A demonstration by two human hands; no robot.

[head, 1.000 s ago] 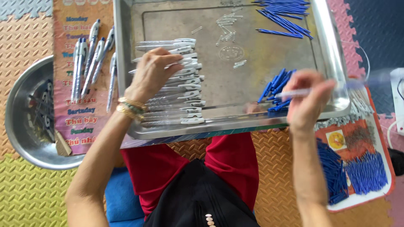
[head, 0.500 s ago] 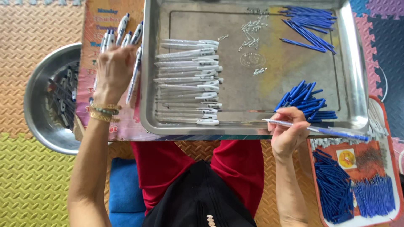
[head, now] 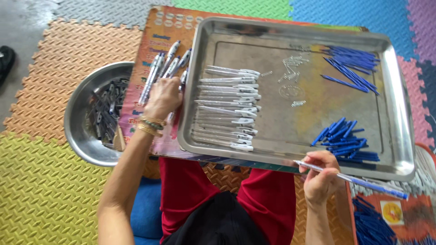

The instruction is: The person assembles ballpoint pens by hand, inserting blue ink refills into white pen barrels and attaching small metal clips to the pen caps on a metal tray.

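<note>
Pen (head: 349, 178) sits pinched in the right hand (head: 320, 179), tip poking out past the fingers, just off the tray (head: 408, 136) edge. Left hand (head: 163, 97) lies fingers-down on finished pens (head: 159, 68), bowl (head: 75, 122) beside it.

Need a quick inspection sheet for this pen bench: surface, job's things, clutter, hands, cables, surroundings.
Surface: large steel tray on a printed board.
Job's things: row of white pen barrels in tray; assembled white pens on board; clear pen with blue refill.
Clutter: blue refills, blue tips, small springs.
Hands: left hand on assembled pens; right hand holds the clear pen.
Cables: nothing seen.
Surroundings: round steel bowl of dark parts; coloured foam mats.
</note>
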